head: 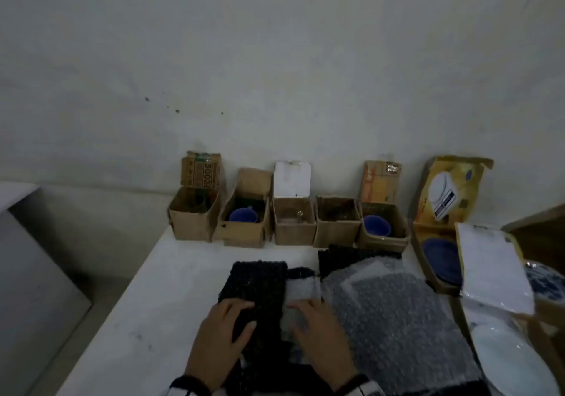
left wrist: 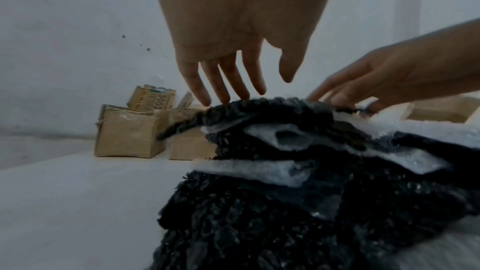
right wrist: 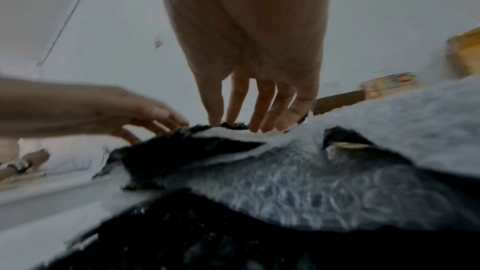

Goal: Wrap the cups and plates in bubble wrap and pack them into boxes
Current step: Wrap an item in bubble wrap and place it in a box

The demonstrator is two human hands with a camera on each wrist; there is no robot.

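Note:
A pile of black bubble wrap (head: 256, 285) and clear bubble wrap (head: 394, 313) lies on the white table (head: 159, 297) in front of me. My left hand (head: 227, 322) rests flat on the black sheet (left wrist: 259, 114), fingers straight. My right hand (head: 308, 319) presses straight fingers on a white foam piece (head: 301, 291) beside it (right wrist: 233, 132). Two blue cups (head: 243, 214) (head: 376, 225) sit in open boxes at the back. A blue plate (head: 441, 261) lies in the yellow box, and a white plate (head: 513, 356) sits at the right.
A row of small open cardboard boxes (head: 293, 221) stands against the wall. The yellow scale box (head: 449, 193) stands at the right, with a plastic-sleeved paper (head: 492, 270) leaning over it. A patterned blue-white dish (head: 547, 282) lies far right. The table's left edge drops to the floor.

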